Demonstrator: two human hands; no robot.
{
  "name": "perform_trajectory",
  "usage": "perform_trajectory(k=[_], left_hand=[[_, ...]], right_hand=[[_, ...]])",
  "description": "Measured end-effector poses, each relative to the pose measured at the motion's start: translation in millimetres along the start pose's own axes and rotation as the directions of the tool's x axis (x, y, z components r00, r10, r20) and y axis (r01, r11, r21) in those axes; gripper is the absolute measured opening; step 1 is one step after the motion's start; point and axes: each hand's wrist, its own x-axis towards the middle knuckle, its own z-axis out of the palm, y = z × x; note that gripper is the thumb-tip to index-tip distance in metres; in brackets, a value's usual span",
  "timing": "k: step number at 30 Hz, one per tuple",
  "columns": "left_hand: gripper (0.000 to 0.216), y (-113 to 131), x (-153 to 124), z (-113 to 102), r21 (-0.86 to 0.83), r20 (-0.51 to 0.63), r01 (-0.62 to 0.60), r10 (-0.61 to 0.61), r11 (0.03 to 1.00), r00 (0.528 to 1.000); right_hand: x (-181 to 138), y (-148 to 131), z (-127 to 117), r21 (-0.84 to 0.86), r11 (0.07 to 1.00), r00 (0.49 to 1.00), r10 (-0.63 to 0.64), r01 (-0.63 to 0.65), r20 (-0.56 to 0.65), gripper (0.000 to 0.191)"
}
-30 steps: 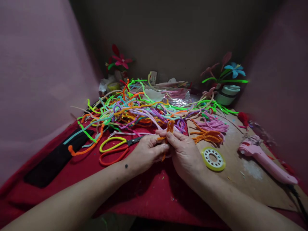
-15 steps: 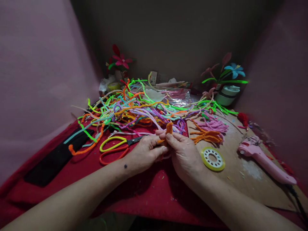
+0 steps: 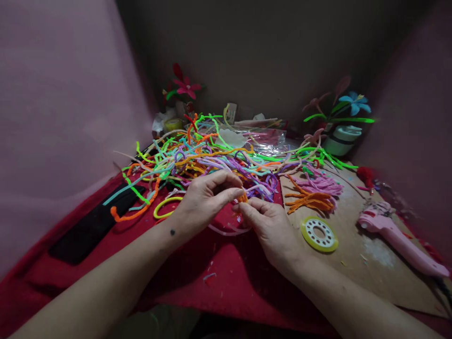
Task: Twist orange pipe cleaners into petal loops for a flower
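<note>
Between my two hands is a short orange pipe cleaner piece (image 3: 243, 197), partly hidden by the fingers. My left hand (image 3: 208, 195) pinches it from above with thumb and forefinger. From the right and just below, my right hand (image 3: 266, 221) grips the same piece, its fingers curled. A pale pink pipe cleaner (image 3: 226, 231) curves beneath the hands above the red cloth (image 3: 226, 282). Yellow-handled scissors (image 3: 165, 207) lie by my left wrist, mostly covered by the hand and forearm.
Tangled coloured pipe cleaners (image 3: 212, 155) spread behind the hands. On a brown board (image 3: 348, 263) to the right lie an orange bundle (image 3: 312, 201), a tape roll (image 3: 319, 234) and a pink glue gun (image 3: 399, 235). A black strip (image 3: 95, 226) lies left. Flower pieces (image 3: 355, 103) stand at the back.
My left hand has risen and now pinches the orange piece from above, its forearm covering more of the scissors. The orange piece sits lower. The whole view has shifted slightly.
</note>
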Motion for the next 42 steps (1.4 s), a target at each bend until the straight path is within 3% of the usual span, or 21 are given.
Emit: perform_trajectory(k=[6, 9, 14, 20, 27, 32, 36, 42], left_hand=[[0.009, -10.9, 3.2, -2.9, 0.158, 0.012, -0.042, 0.041, 0.987, 0.999], [0.009, -7.7, 4.9, -5.3, 0.130, 0.051, -0.013, 0.006, 0.991, 0.999], [0.013, -1.6, 3.6, -3.6, -0.017, 0.012, 0.103, -0.103, 0.995, 0.995], [0.013, -3.4, 2.0, -3.4, -0.057, 0.014, 0.166, -0.166, 0.984, 0.986], [0.011, -12.3, 3.6, -10.1, 0.123, 0.022, 0.079, -0.083, 0.989, 0.996], [0.012, -15.2, 6.0, -14.0, 0.146, 0.045, 0.110, -0.117, 0.983, 0.992], [0.013, -11.0, 5.0, -14.0, 0.080, 0.050, 0.173, -0.177, 0.982, 0.983], [0.017, -4.8, 3.1, -14.1, -0.106, 0.138, 0.258, -0.243, 0.960, 0.960]], right_hand=[[-0.4, 6.7, 3.0, 0.017, 0.998, 0.994, 0.050, -0.052, 0.096, 0.029], [1.0, 8.0, 2.6, 0.043, 0.996, 0.991, 0.078, -0.083, 0.113, 0.027], [-4.2, 10.4, 4.7, 0.046, 0.999, 0.993, -0.006, 0.000, 0.121, 0.024], [-12.1, 18.1, 7.9, 0.013, 1.000, 0.985, -0.010, 0.008, 0.171, 0.027], [-9.3, 16.8, 9.9, 0.165, 0.979, 0.965, 0.075, -0.119, 0.251, 0.026], [-3.0, 11.8, 8.5, 0.151, 0.978, 0.966, 0.107, -0.145, 0.237, 0.021], [1.5, 4.7, 6.6, 0.032, 0.996, 0.973, 0.079, -0.088, 0.215, 0.023], [2.8, 0.0, 3.5, 0.100, 0.988, 0.975, 0.093, -0.115, 0.204, 0.022]])
